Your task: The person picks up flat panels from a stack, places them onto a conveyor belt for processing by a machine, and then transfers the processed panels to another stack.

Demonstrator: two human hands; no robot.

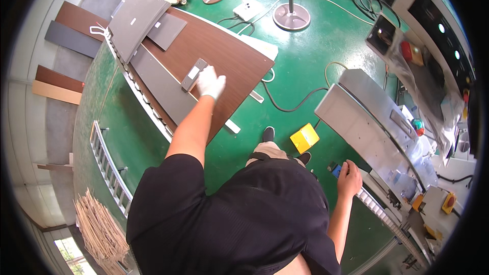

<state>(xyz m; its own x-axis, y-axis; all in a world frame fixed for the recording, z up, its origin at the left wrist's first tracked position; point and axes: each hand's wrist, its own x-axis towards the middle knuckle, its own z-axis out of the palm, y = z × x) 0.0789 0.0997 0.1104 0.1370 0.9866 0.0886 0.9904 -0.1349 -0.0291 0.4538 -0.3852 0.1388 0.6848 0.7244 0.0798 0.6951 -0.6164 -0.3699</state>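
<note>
My left hand point(211, 83), in a white glove, is stretched out over the large brown wood-grain board point(224, 46). It is at the right edge of a small dark grey panel piece point(194, 75) with a white label; its thumb stands apart. That piece lies across a long grey strip point(160, 84). My bare right hand point(349, 180) is low at my right side, fingers curled, by the end of a roller rail point(377, 209). A blue and black block point(335, 169) shows just left of its fingers; whether they grip it is hidden.
Grey panels point(137, 20) are stacked on the board's far left. A metal machine point(369, 117) stands at my right. On the green floor are a yellow box point(304, 138), a cable point(290, 109), a round-based pole point(291, 17) and a ladder-like metal frame point(109, 165).
</note>
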